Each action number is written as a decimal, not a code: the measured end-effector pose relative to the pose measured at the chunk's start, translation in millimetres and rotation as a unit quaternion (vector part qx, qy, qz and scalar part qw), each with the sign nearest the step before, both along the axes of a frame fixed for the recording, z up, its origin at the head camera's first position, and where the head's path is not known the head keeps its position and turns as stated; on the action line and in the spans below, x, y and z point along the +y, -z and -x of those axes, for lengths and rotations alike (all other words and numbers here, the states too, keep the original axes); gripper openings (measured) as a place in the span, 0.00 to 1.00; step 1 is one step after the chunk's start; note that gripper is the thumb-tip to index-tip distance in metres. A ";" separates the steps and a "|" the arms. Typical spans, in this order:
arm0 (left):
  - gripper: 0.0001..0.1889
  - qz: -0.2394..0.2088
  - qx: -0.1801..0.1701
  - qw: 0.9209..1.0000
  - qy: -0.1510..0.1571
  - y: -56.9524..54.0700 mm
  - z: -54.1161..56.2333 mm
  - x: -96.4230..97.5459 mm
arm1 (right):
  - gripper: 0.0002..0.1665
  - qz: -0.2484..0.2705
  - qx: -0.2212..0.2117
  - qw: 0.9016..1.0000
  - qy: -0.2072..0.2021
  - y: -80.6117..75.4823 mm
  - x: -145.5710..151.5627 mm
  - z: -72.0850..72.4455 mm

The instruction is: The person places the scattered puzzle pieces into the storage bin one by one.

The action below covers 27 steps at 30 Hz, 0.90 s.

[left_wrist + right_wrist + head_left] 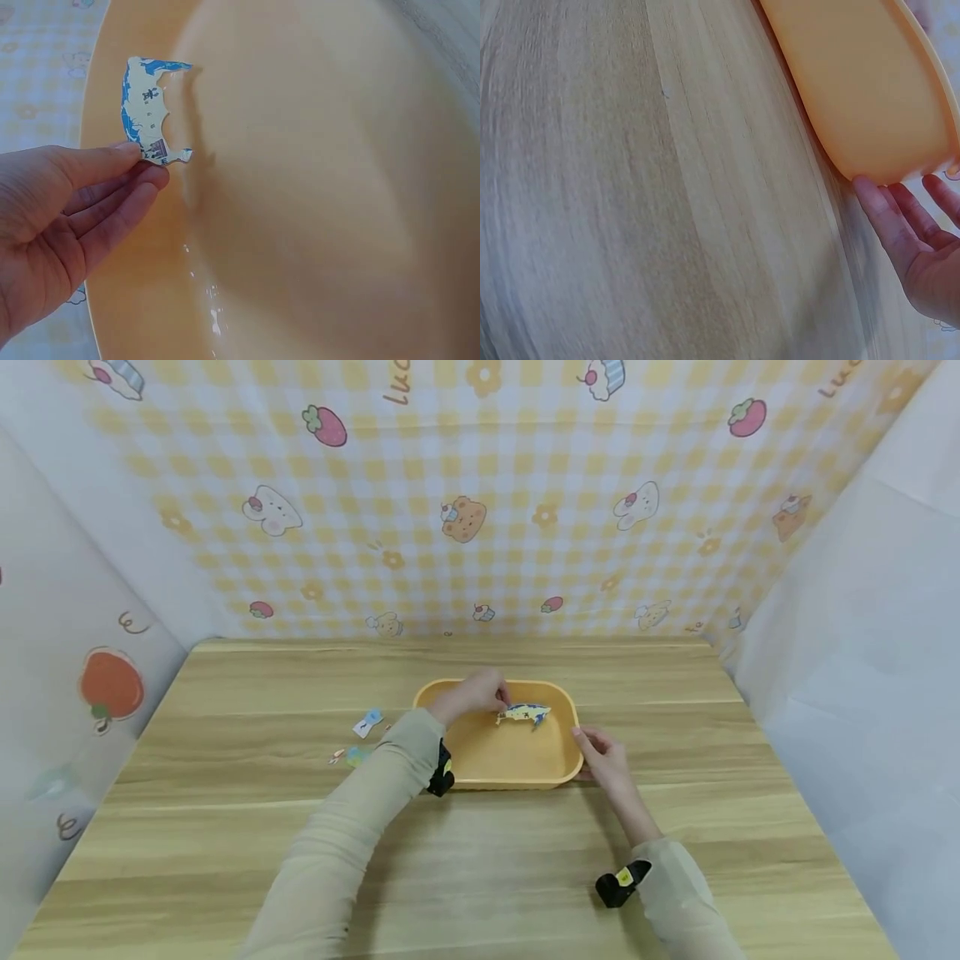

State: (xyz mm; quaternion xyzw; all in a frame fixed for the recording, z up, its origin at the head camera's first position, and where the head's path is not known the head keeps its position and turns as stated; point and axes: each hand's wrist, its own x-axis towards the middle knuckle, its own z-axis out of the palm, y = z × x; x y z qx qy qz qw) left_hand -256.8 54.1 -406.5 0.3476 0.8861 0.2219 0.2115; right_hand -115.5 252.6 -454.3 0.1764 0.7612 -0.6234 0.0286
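Observation:
A yellow-orange tray with rounded corners lies on the wooden table. Inside its outline, near the far side, my left hand pinches one end of a flat cutout between thumb and fingers. In the left wrist view the cutout is cream with blue edges, small dark printed characters and a notched side; it is held above the tray floor. My right hand holds the tray's right end. In the right wrist view its thumb touches the rim, with the other fingers spread along the end, partly hidden.
Several small flat cutouts lie left of the tray: a blue and white one, a green-blue one and a small reddish one. My left forearm passes close to them. A checked cloth hangs behind the table.

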 end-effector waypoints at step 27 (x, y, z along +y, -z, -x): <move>0.12 -0.082 -0.033 0.995 -0.035 -3.7 -14.2 -30.4 | 0.34 0.005 0.012 1.000 -0.002 0.7 0.1 0.4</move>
